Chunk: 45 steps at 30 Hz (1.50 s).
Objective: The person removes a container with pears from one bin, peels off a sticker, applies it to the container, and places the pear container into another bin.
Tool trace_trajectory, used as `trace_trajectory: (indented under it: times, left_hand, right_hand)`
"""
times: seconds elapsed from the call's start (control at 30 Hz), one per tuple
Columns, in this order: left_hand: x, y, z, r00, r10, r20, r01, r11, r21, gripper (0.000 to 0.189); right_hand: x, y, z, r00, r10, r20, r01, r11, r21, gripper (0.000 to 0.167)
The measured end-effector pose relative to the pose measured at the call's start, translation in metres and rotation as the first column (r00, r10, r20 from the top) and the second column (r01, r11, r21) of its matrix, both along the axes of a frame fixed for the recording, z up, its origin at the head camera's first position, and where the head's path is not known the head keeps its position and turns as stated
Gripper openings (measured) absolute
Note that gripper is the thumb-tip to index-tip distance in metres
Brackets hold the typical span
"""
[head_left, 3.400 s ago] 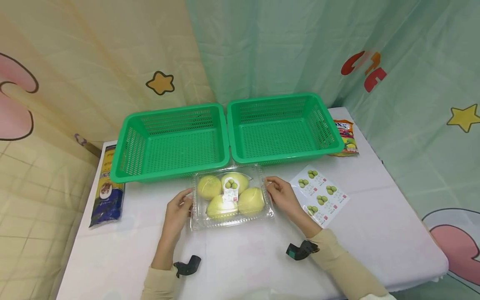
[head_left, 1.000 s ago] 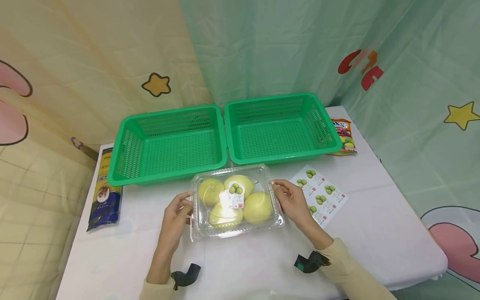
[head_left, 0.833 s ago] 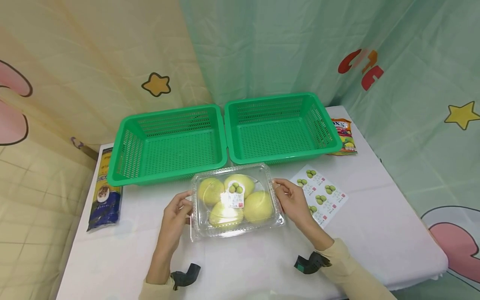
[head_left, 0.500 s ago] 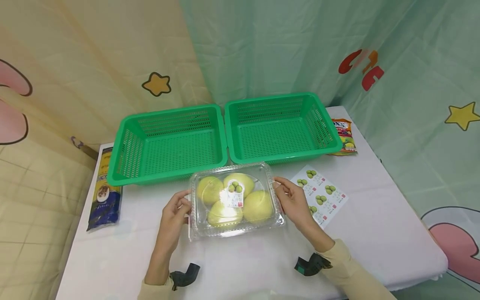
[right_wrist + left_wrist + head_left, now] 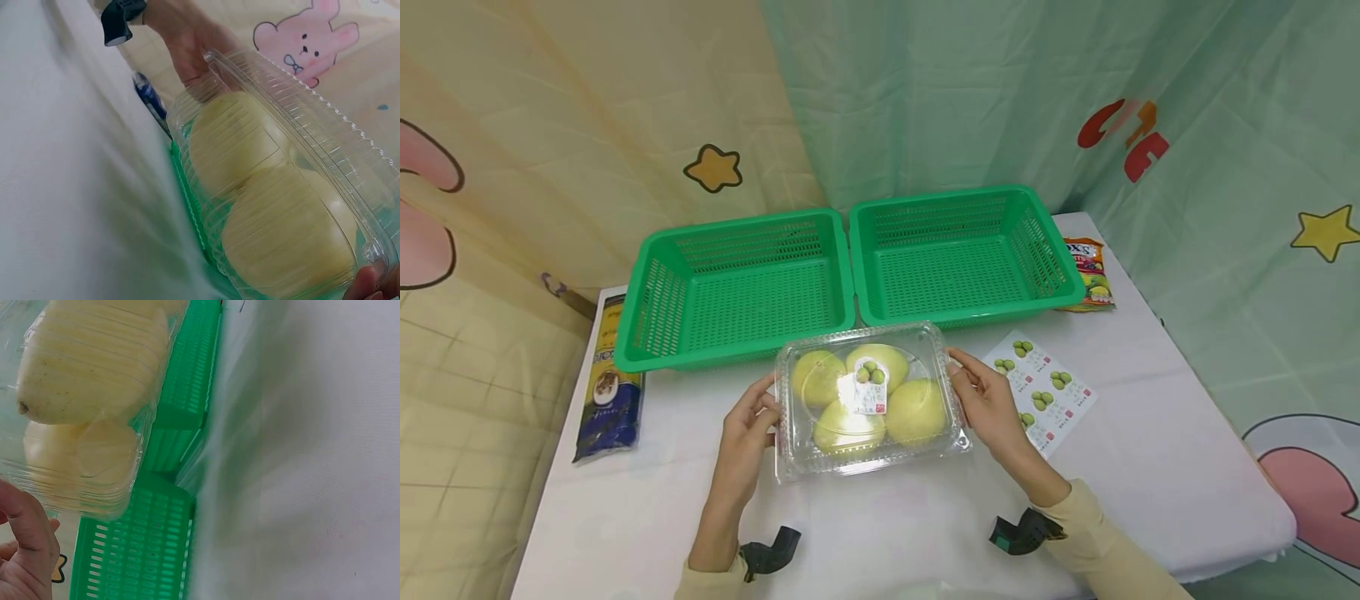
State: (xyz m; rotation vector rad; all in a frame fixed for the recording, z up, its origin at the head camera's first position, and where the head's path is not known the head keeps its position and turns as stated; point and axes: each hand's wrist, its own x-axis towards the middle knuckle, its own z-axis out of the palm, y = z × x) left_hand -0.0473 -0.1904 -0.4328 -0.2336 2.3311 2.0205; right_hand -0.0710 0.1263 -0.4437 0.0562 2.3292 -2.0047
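Note:
A clear plastic clamshell box (image 5: 880, 461) holds several yellow-green fruits (image 5: 916, 412), with a white sticker (image 5: 870, 396) showing green fruits on its lid. Both hands hold it raised above the table, in front of the baskets. My left hand (image 5: 741, 442) grips the left edge, fingertips against the side. On the right edge my right hand (image 5: 992, 408) pinches the rim between thumb and fingers. The left wrist view shows the underside of the box and the curled left fingers (image 5: 28, 534). In the right wrist view the right fingertips (image 5: 369, 284) touch a corner.
Two green baskets (image 5: 737, 358) (image 5: 970, 315) stand side by side behind the box. A sticker sheet (image 5: 1060, 408) lies right of the right hand. A blue and yellow packet (image 5: 612, 417) lies at left, a snack bag (image 5: 1093, 283) at right. Curtains (image 5: 925, 100) hang behind.
Compared with the earliest frame, the box is higher, nearer the camera and slightly tilted, with both hands still on its sides. Over the last half second it shifts only slightly.

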Motion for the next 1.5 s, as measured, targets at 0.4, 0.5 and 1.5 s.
trace_trajectory:
  times: [0.4, 0.5, 1.5]
  left_hand:
    - [-0.001, 0.002, 0.003, 0.999, 0.008, -0.043, -0.007, 1.0, 0.023, 0.052]
    - [-0.002, 0.002, 0.003, 0.999, 0.009, -0.046, -0.008, 0.999, 0.033, 0.054]
    - [-0.006, 0.009, 0.016, 0.998, 0.014, -0.062, -0.011, 0.999, 0.048, 0.06]
  right_hand:
    - [-0.001, 0.0, 0.006, 1.0, -0.007, -0.018, 0.006, 1.0, -0.011, 0.045]
    - [-0.002, -0.001, 0.007, 1.0, -0.017, -0.021, 0.017, 1.0, 0.0, 0.044]
    - [-0.008, -0.001, 0.017, 0.997, -0.036, -0.065, 0.036, 0.999, -0.003, 0.043]
